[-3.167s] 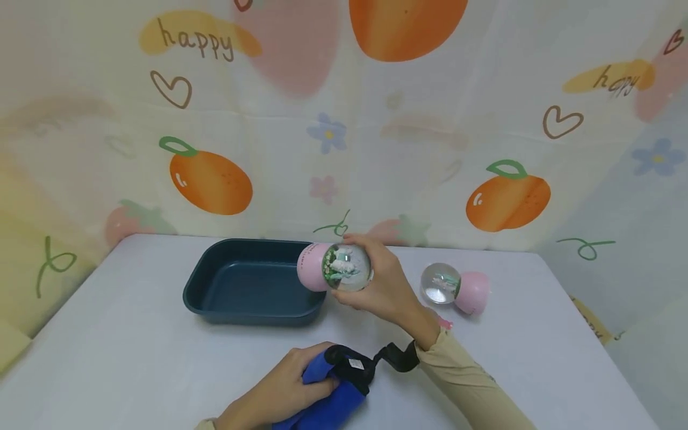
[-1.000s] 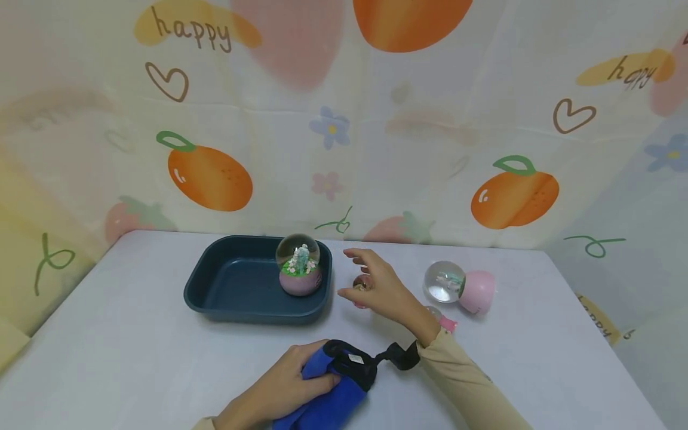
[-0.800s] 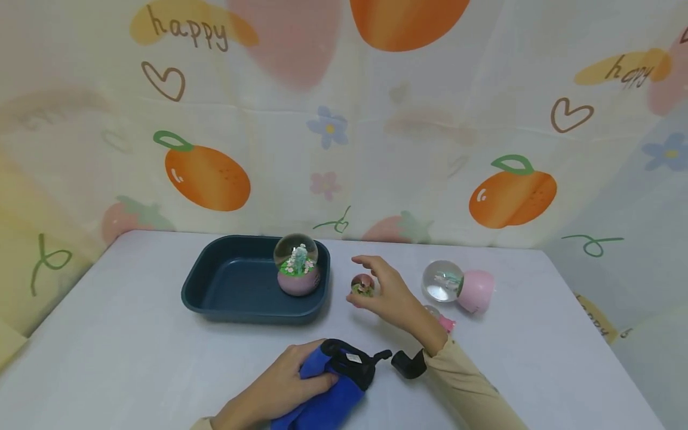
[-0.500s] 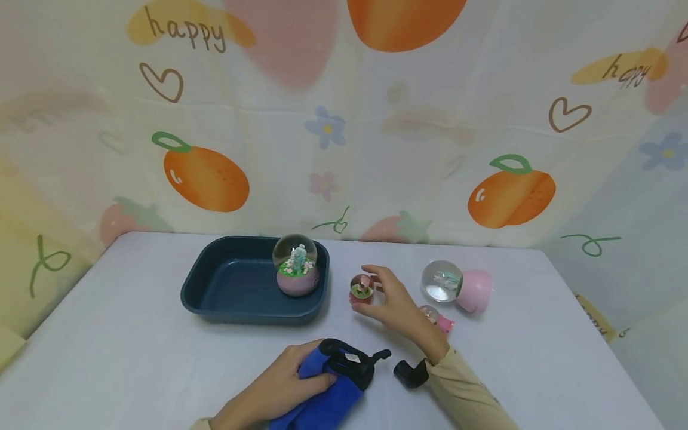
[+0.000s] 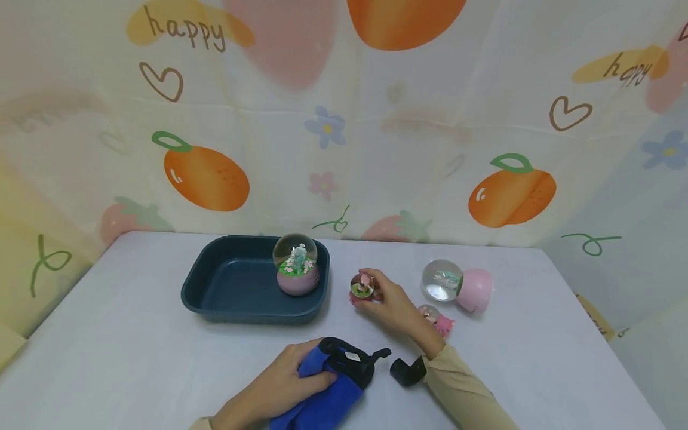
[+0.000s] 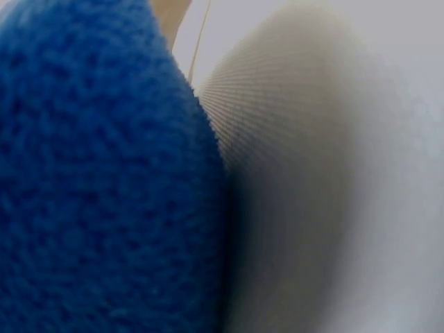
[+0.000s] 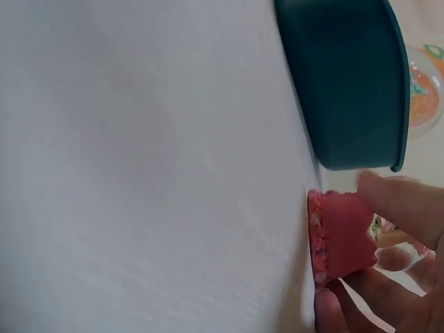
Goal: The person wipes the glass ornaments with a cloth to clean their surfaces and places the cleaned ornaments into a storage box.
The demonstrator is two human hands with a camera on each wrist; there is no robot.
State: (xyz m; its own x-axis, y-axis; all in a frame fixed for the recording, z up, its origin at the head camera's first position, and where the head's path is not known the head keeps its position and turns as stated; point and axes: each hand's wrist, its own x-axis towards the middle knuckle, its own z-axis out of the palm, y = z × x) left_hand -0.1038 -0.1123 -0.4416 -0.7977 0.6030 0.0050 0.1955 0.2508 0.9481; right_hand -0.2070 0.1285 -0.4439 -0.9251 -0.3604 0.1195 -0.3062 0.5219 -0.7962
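Note:
My right hand pinches a small snow globe with a pink base, just right of the tray. In the right wrist view, thumb and fingers close round the globe's red-pink base, which stands on the white table. At the front, my left hand grips a bundled blue cloth with black trim and a white label. That fuzzy cloth fills the left side of the left wrist view; the left fingers are hidden there. Upright in the dark teal tray stands a larger snow globe.
Another large snow globe with a pink base lies on its side at right. A second small snow globe lies close behind my right wrist. Beside the right sleeve is a black curved piece. Printed cloth hangs behind the table.
The large snow globe was carried by my right hand and released upright in the tray. That hand then moved right and down and took hold of the small globe. The left hand kept its grip.

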